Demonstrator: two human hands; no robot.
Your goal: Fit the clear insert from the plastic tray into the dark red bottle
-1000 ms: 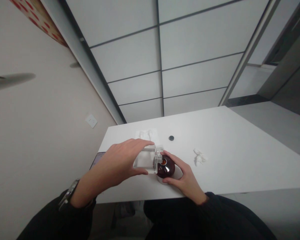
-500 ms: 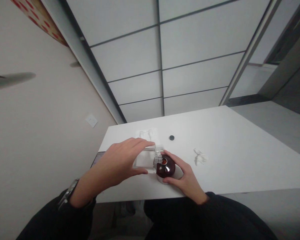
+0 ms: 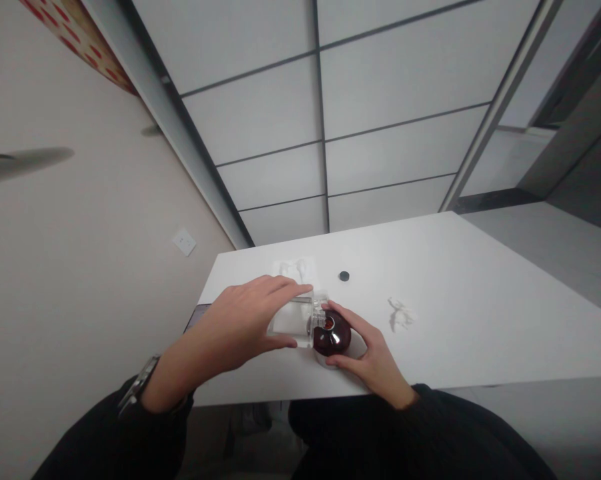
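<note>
Two hands over near edge of white desk (image 3: 480, 300). Left hand (image 3: 240, 323) closed around clear square bottle (image 3: 290, 322), tipped sideways. Right hand (image 3: 367, 353) cups dark red round bottle (image 3: 331, 335) at its 3 o'clock, mouths touching. I judge both glass: stiff, slick, breakable; hold by flat sides. Black cap (image 3: 344, 275) at 12 o'clock.

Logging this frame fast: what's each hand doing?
Left hand: closed on the clear bottle.
Right hand: closed on the dark round bottle.
</note>
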